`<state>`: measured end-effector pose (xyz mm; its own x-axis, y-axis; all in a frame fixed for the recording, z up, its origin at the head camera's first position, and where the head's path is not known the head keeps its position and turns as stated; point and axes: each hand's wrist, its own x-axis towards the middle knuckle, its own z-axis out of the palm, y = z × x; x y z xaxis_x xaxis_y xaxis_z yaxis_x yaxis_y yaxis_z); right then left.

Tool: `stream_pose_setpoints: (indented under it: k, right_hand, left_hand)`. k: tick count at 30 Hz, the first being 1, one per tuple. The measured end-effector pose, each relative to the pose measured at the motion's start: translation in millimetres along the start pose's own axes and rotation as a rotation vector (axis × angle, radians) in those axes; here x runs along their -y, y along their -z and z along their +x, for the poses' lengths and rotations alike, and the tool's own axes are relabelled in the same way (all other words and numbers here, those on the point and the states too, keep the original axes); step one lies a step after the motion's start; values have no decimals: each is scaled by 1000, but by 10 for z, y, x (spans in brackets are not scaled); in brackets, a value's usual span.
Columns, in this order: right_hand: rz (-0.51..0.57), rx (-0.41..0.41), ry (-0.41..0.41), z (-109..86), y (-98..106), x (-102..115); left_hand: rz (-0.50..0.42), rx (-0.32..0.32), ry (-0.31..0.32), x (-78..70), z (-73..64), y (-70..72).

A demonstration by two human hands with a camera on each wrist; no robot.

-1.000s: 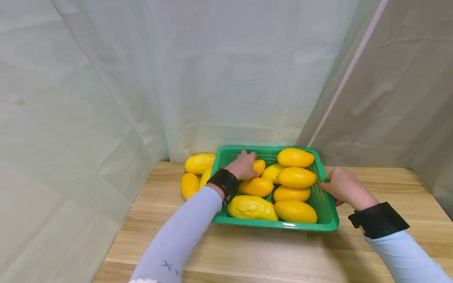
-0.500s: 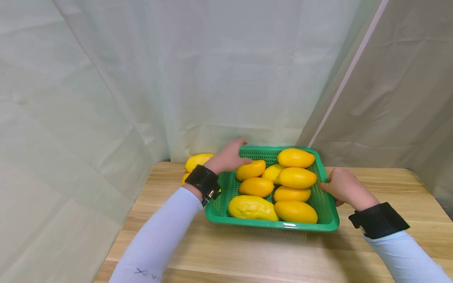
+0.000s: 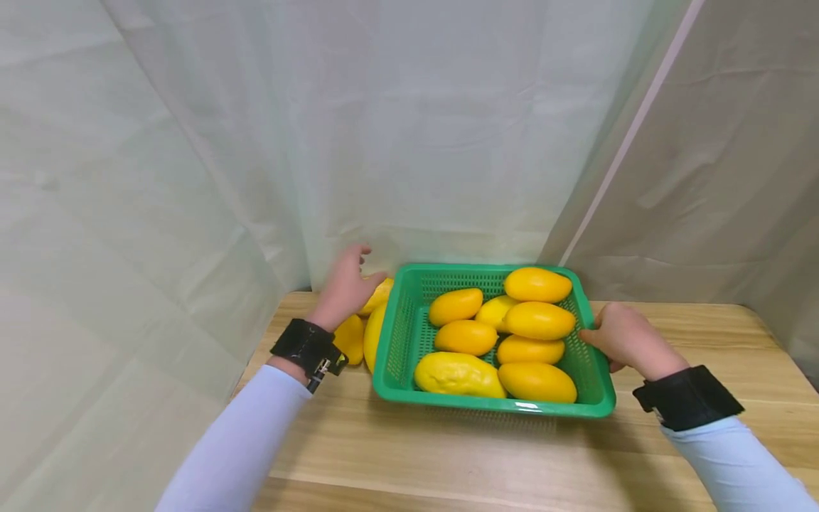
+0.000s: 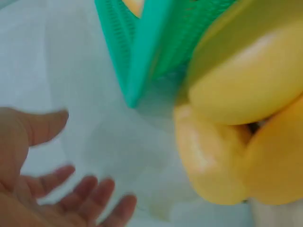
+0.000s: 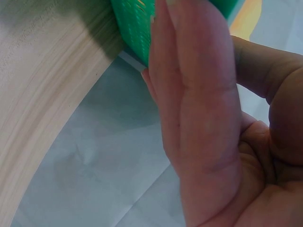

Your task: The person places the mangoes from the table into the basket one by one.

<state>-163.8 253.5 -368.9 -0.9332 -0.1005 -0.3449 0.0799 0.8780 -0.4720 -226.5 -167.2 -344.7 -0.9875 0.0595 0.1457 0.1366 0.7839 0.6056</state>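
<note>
Here, the left hand (image 3: 345,290) holds its empty fingers apart near yellow fruits (image 3: 374,341) beside the green basket (image 3: 461,403) on the desk (image 3: 448,455); the right hand (image 3: 630,340) grips the basket's right rim, mangoes (image 3: 539,321) lying inside.

Rectangular plastic basket (image 3: 461,268): green, walls patterned with small slots. Smooth oval fruit (image 3: 537,382): orange-yellow. Lumpy elongated fruit (image 3: 459,375): brighter lemon yellow, to my eye. Flat wooden tabletop (image 3: 448,455): pale tan, streaked grain. Broad hanging sheet (image 3: 416,128): grey-white. Long cloth sleeves (image 3: 736,459): pale blue. Wide wristbands (image 3: 694,400): black.
</note>
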Motion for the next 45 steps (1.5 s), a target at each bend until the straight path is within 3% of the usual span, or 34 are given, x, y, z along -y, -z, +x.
stream_pose_setpoints:
  k: [6,13,17,25,33,45]
  right_hand:
    - [1,-4,7,12,7,8]
    - [-3,-3,12,15,25,29]
    - [-4,-6,16,15,29,26]
    - [-6,-7,8,12,24,10]
    - [-2,-4,10,7,4,0]
    - [-2,-11,11,13,-11,-21]
  left_hand:
    - [67,-162,156,272,-137,2]
    - [136,-201,261,514,-328,-82]
    - [179,-161,320,607,-428,-121]
    - [112,-5,455,738,-558,-220]
    - [92,74,495,830,-579,-360]
    - [90,116,497,799,-582,-393]
